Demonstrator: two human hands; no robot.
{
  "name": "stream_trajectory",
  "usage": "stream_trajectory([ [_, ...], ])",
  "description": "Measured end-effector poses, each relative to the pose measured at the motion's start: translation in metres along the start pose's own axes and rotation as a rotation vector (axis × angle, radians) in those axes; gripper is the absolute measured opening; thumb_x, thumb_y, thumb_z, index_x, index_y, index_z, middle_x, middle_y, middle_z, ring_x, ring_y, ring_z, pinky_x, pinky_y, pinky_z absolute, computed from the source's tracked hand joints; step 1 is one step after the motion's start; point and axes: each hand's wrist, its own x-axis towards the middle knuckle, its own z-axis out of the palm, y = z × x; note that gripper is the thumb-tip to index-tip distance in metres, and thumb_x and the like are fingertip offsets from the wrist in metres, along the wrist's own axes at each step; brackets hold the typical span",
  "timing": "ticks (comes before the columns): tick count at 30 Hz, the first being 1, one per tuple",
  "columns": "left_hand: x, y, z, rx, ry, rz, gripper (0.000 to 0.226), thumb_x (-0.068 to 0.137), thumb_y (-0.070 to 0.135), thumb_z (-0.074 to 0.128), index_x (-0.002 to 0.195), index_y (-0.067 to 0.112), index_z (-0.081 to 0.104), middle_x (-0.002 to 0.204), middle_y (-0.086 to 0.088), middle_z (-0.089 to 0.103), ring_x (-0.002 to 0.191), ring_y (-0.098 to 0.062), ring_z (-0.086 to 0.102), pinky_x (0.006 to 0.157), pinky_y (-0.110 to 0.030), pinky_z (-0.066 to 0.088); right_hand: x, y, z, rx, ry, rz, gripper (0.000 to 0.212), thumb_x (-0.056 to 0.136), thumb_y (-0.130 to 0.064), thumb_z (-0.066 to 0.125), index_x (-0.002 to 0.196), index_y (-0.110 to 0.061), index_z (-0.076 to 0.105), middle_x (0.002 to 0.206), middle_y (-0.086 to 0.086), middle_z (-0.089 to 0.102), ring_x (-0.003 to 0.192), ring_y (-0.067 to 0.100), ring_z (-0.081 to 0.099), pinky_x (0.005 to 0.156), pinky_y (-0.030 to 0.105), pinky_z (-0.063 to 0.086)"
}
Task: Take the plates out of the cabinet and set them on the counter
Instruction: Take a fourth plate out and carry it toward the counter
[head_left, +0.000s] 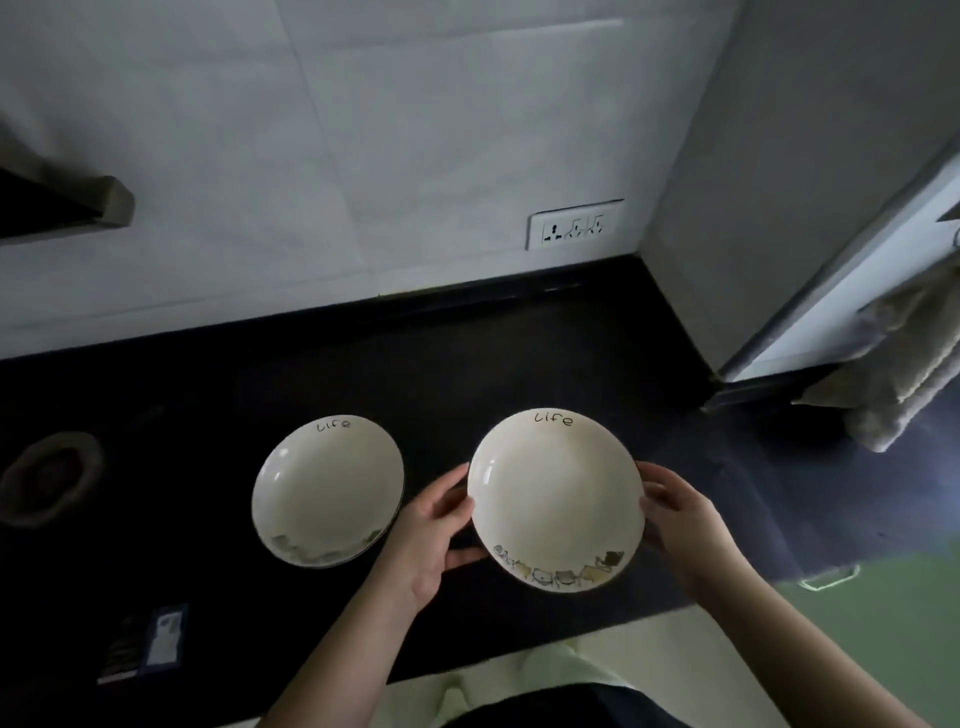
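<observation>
Gripping one plate (555, 499) at nine and three o'clock, our left hand (434, 535) and right hand (680, 525) fingers clasp its rim above the table (467, 364); second plate (327, 491) lies at nine o'clock.

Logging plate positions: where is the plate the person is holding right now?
In the head view, the held plate sits right of centre over the black counter, between both hands, beside the second plate on its left.
</observation>
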Motion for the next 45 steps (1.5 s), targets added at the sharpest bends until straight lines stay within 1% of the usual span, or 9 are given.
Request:
stream_trajectory([
  [4, 0.031, -0.006, 0.014, -0.048, 0.092, -0.028, 0.042, 0.093, 0.009, 0.065, 0.113, 0.046, 0.069, 0.121, 0.011, 0.065, 0.110, -0.014, 0.064, 0.069, -0.042, 0.061, 0.053, -0.010, 0.002, -0.146, -0.026, -0.024, 0.032, 0.091, -0.012, 0.059, 0.119, -0.028, 0.063, 0.102, -0.006, 0.070, 0.087, 0.017, 0.069, 0.065, 0.035, 0.060],
  [8, 0.050, -0.009, 0.023, -0.089, 0.196, -0.060, 0.040, 0.093, 0.010, 0.066, 0.111, 0.046, 0.070, 0.125, 0.006, 0.065, 0.112, -0.016, 0.064, 0.068, -0.043, 0.061, 0.087, -0.012, 0.006, -0.173, -0.069, -0.022, 0.032, 0.088, -0.013, 0.063, 0.112, -0.034, 0.063, 0.103, -0.007, 0.070, 0.092, 0.019, 0.068, 0.075, 0.045, 0.060],
  [15, 0.064, -0.011, 0.038, -0.103, 0.273, -0.093, 0.042, 0.093, 0.009, 0.064, 0.109, 0.047, 0.068, 0.130, 0.003, 0.062, 0.116, -0.018, 0.061, 0.071, -0.045, 0.062, 0.118, -0.008, 0.006, -0.124, -0.101, 0.041, 0.030, 0.086, -0.011, 0.064, 0.096, -0.039, 0.065, 0.098, -0.006, 0.072, 0.085, 0.018, 0.071, 0.063, 0.035, 0.060],
  [20, 0.069, -0.011, 0.052, -0.104, 0.299, -0.116, 0.043, 0.093, 0.008, 0.064, 0.098, 0.051, 0.070, 0.121, 0.009, 0.062, 0.116, -0.020, 0.059, 0.065, -0.040, 0.061, 0.131, -0.009, -0.003, -0.160, -0.121, 0.032, 0.030, 0.086, -0.012, 0.065, 0.099, -0.039, 0.062, 0.099, -0.007, 0.070, 0.087, 0.017, 0.069, 0.065, 0.037, 0.059],
  [25, 0.076, -0.008, 0.062, -0.097, 0.326, -0.123, 0.045, 0.093, 0.007, 0.063, 0.094, 0.051, 0.071, 0.125, 0.006, 0.062, 0.116, -0.020, 0.060, 0.067, -0.043, 0.062, 0.141, -0.010, -0.009, -0.198, -0.128, 0.014, 0.028, 0.089, -0.015, 0.065, 0.107, -0.036, 0.060, 0.098, -0.010, 0.068, 0.087, 0.013, 0.067, 0.062, 0.031, 0.057],
  [30, 0.079, -0.003, 0.069, -0.080, 0.366, -0.133, 0.042, 0.093, 0.007, 0.064, 0.098, 0.049, 0.070, 0.128, 0.003, 0.061, 0.113, -0.020, 0.062, 0.075, -0.049, 0.062, 0.152, -0.006, -0.007, -0.201, -0.110, -0.011, 0.029, 0.089, -0.018, 0.065, 0.110, -0.036, 0.060, 0.097, -0.014, 0.066, 0.086, 0.011, 0.066, 0.071, 0.038, 0.058],
  [33, 0.082, -0.003, 0.070, -0.075, 0.393, -0.128, 0.041, 0.093, 0.008, 0.064, 0.099, 0.048, 0.069, 0.130, 0.001, 0.061, 0.112, -0.019, 0.062, 0.076, -0.049, 0.061, 0.156, -0.009, -0.002, -0.206, -0.114, -0.016, 0.028, 0.088, -0.019, 0.066, 0.105, -0.041, 0.058, 0.093, -0.019, 0.063, 0.083, 0.006, 0.063, 0.066, 0.033, 0.056],
  [37, 0.085, -0.003, 0.071, -0.080, 0.415, -0.131, 0.042, 0.092, 0.007, 0.064, 0.103, 0.047, 0.068, 0.131, 0.001, 0.060, 0.114, -0.019, 0.061, 0.076, -0.049, 0.061, 0.163, -0.008, -0.002, -0.190, -0.120, -0.019, 0.028, 0.088, -0.016, 0.066, 0.106, -0.037, 0.061, 0.095, -0.015, 0.067, 0.085, 0.010, 0.065, 0.072, 0.039, 0.058],
  [45, 0.087, -0.003, 0.076, -0.028, 0.437, -0.120, 0.043, 0.091, 0.006, 0.065, 0.097, 0.049, 0.066, 0.117, 0.007, 0.059, 0.110, -0.018, 0.061, 0.070, -0.046, 0.063, 0.165, -0.009, -0.005, -0.206, -0.117, -0.018, 0.027, 0.090, -0.016, 0.063, 0.110, -0.033, 0.062, 0.095, -0.014, 0.067, 0.086, 0.010, 0.065, 0.070, 0.036, 0.058],
])
